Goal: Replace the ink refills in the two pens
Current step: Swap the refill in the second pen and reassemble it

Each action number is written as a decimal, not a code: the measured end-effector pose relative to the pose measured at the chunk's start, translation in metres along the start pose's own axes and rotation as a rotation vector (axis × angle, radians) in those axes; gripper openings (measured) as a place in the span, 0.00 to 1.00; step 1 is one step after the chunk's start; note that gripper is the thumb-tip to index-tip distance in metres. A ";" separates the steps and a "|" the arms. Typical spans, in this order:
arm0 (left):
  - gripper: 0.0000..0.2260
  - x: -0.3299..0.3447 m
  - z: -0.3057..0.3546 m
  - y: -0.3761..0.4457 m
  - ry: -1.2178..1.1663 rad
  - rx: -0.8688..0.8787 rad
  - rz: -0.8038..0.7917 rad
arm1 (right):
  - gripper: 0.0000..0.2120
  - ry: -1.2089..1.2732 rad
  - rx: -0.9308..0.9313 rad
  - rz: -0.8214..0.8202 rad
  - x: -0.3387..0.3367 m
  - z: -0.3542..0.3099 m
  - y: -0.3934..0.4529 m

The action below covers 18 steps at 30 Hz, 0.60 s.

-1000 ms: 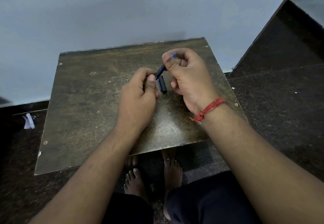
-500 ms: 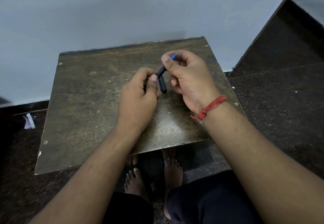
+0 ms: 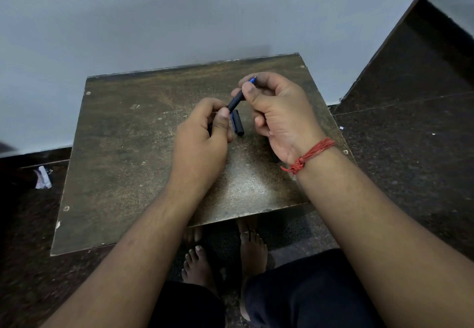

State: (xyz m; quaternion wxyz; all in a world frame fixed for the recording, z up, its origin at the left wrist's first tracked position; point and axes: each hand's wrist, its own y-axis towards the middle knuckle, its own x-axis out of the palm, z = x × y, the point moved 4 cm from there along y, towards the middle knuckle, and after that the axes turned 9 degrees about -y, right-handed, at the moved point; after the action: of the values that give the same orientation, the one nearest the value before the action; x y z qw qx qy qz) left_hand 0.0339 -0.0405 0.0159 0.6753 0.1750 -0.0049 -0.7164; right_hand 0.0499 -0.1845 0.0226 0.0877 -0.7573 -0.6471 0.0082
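1. Dark plastic, the pen (image 3: 235, 101) is sitting just above frame centre, pinched at its lower end by the left hand (image 3: 202, 137) and at its blue tip by the right hand (image 3: 277, 112).
2. Compared with a second ago, both hands are barely shifting; the halves are not visibly parting, so I judge the unscrewing is only starting.
3. A loose black cap or barrel piece (image 3: 237, 123) is lying on the bench (image 3: 123, 148) between the hands. The second pen is not showing.
4. Bare bench is stretching left of the hands; its right edge is lying close beside the right wrist.
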 end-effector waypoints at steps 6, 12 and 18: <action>0.05 0.001 0.001 0.000 0.022 0.004 -0.014 | 0.08 -0.014 0.011 0.072 0.003 -0.002 -0.001; 0.05 -0.001 0.001 0.001 0.050 0.025 0.034 | 0.10 -0.056 0.031 0.142 0.011 -0.003 0.000; 0.05 -0.003 -0.003 0.002 0.090 0.013 0.064 | 0.07 -0.269 -0.088 0.224 0.015 0.000 -0.002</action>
State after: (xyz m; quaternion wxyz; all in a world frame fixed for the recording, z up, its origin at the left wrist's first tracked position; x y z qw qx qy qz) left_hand 0.0368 -0.0367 0.0139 0.6965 0.2111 0.0153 -0.6857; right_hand 0.0508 -0.1699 0.0245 -0.0343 -0.8198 -0.5643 0.0912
